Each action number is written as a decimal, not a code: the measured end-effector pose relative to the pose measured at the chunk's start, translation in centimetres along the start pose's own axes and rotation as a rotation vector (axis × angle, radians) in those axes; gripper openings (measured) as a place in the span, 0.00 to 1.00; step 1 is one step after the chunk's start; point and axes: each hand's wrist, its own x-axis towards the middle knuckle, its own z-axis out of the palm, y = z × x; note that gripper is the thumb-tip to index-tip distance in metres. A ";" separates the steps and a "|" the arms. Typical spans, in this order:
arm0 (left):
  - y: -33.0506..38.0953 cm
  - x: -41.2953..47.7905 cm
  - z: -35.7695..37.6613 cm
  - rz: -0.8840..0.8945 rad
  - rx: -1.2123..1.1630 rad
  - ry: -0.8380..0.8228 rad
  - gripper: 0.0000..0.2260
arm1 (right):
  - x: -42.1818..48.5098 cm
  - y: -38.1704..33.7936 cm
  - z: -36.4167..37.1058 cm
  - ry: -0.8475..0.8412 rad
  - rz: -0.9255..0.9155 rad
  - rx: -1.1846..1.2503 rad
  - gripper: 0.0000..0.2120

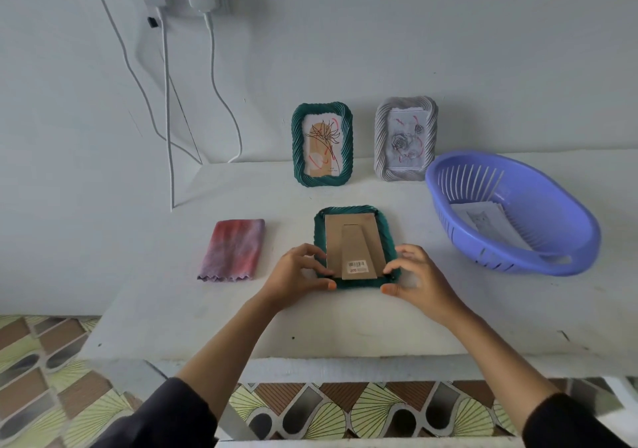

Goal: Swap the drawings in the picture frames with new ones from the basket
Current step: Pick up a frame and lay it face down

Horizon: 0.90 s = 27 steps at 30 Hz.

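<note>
1. While a folded pink-and-purple cloth [232,249] lies apart at the left of the counter [345,326], the left-hand grip [297,269] is curled round the near left corner of the face-down green frame [385,226], thumb at the near edge.
2. Between both grips the frame is laid flat, its long axis running away from the person; its brown cardboard backing [335,240] and folded stand [355,250] are turned up.
3. The right-hand grip [419,275] is curled likewise on the near right corner; neither is judged nearer.
4. Well to the right, new drawings [490,223] are held in the purple basket [552,264].
</note>
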 end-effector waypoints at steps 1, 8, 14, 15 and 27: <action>0.1 0.0 0.0 0.005 -0.001 0.000 0.09 | 0.0 -0.1 0.0 -0.007 0.002 0.006 0.11; -0.1 0.2 0.0 0.078 0.056 -0.037 0.07 | -0.1 -0.6 -0.3 -0.046 0.013 0.041 0.14; -0.5 0.3 0.0 0.088 0.116 -0.074 0.04 | -0.2 -0.5 -0.2 -0.050 -0.006 0.048 0.17; -0.4 0.3 -0.1 0.073 0.107 -0.083 0.04 | -0.2 -0.5 -0.2 -0.051 -0.006 0.053 0.17; 1.0 4.0 1.0 -0.345 -0.126 0.340 0.05 | 4.6 -0.3 -1.5 0.153 0.110 0.054 0.08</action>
